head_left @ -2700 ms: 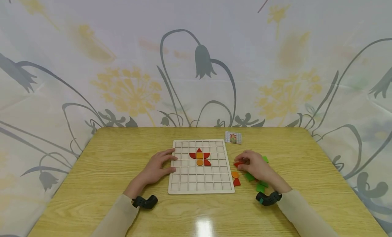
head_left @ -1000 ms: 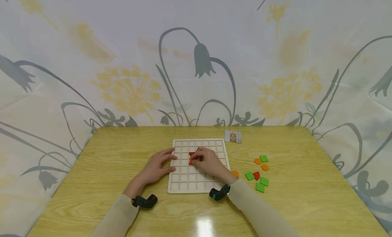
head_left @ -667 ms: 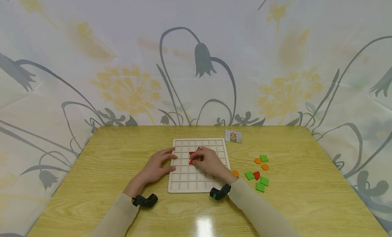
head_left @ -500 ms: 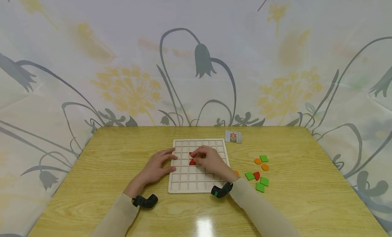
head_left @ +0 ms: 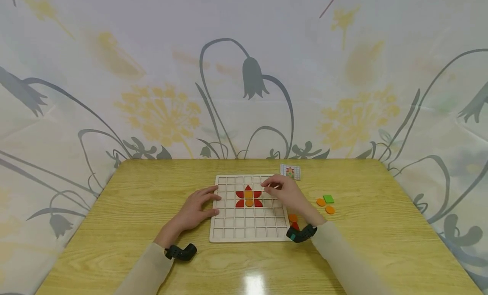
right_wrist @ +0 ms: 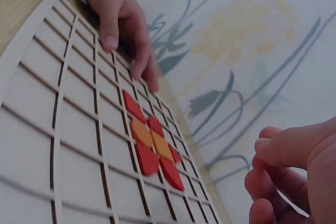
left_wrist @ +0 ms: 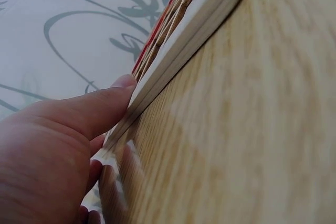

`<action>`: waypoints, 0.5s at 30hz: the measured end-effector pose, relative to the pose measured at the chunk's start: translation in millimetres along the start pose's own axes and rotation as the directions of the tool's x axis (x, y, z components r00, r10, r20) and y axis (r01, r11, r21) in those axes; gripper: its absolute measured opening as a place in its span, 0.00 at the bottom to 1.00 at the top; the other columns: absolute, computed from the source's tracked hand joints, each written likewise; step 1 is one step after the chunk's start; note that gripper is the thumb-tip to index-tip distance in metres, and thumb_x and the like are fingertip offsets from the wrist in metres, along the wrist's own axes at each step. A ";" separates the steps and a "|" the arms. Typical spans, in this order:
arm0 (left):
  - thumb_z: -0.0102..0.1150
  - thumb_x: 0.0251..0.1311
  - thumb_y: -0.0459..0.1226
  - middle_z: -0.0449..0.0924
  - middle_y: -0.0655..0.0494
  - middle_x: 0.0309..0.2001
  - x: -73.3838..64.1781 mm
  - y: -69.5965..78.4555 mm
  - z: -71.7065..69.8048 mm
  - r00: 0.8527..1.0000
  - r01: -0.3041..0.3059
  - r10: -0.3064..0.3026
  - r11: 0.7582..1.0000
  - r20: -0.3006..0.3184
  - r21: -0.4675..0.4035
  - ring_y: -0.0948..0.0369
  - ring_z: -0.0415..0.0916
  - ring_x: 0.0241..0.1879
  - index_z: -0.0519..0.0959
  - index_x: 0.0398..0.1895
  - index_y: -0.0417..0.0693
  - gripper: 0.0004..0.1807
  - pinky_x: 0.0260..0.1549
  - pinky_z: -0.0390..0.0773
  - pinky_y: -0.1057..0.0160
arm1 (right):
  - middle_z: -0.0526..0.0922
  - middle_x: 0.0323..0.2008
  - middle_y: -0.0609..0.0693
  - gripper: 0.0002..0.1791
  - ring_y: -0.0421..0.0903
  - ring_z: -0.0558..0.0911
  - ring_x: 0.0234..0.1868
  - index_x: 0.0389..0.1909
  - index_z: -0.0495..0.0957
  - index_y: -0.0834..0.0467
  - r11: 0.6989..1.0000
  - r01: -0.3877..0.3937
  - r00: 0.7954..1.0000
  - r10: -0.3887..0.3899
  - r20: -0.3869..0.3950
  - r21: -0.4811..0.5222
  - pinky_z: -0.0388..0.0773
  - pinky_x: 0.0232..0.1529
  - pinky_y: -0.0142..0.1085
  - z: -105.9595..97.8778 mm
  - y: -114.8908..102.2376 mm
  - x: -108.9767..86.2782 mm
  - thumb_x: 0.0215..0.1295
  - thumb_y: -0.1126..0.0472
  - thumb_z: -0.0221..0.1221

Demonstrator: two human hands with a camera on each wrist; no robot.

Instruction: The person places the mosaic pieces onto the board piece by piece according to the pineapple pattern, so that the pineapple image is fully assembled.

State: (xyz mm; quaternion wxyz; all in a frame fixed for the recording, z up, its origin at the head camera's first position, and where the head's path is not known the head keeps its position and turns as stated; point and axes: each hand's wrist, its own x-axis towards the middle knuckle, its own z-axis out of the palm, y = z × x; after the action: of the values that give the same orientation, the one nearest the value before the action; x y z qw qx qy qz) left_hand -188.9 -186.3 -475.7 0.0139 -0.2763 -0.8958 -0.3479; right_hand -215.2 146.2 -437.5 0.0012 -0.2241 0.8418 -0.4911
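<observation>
A pale square grid board (head_left: 244,232) lies on the table. In its cells sit a red triangle (head_left: 248,187), an orange square (head_left: 248,194), an orange disc (head_left: 249,203) and several red quarter-round tiles (head_left: 239,203). My left hand (head_left: 196,208) rests at the board's left edge, thumb and fingertips on the rim, as the left wrist view also shows. Over the board's upper right part hovers my right hand (head_left: 286,193), fingers loosely bent, thumb near the index fingertip. The right wrist view shows nothing between the right fingers (right_wrist: 262,145).
A small pattern card (head_left: 290,171) lies beyond the board's right corner. To the right are a green square (head_left: 328,198) and two orange discs (head_left: 330,210). Another orange disc (head_left: 292,218) and a red tile (head_left: 295,226) lie at the board's right edge, partly behind my right wrist.
My right hand brought a red tile to the board, let it go left of the orange disc, then lifted away to the right. My left hand has stayed at the edge.
</observation>
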 end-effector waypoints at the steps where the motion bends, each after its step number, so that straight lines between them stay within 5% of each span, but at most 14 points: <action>1: 0.65 0.65 0.43 0.64 0.45 0.72 -0.2 0.3 0.2 1.000 -0.001 0.001 1.000 0.001 0.001 0.41 0.58 0.70 0.80 0.57 0.46 0.20 0.66 0.54 0.35 | 0.84 0.42 0.52 0.08 0.47 0.81 0.37 0.45 0.85 0.63 1.000 0.002 1.000 -0.002 -0.010 -0.013 0.79 0.38 0.35 -6.9 4.2 -4.7 0.70 0.65 0.61; 15: 0.65 0.64 0.42 0.64 0.45 0.72 -0.8 -0.6 1.3 1.000 0.000 0.000 1.000 -0.010 0.012 0.41 0.59 0.70 0.81 0.57 0.47 0.19 0.66 0.54 0.35 | 0.84 0.46 0.59 0.10 0.52 0.81 0.43 0.47 0.84 0.63 0.956 -0.189 0.968 0.143 -0.205 -0.225 0.77 0.40 0.34 -107.6 63.3 -71.5 0.71 0.64 0.60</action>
State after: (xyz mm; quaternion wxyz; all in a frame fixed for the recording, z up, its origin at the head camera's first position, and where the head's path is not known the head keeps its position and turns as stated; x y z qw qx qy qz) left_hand -188.3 -186.2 -477.2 0.0203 -0.2744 -0.8978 -0.3438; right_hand -198.5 288.5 -449.8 -0.0640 -0.1037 0.9078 -0.4013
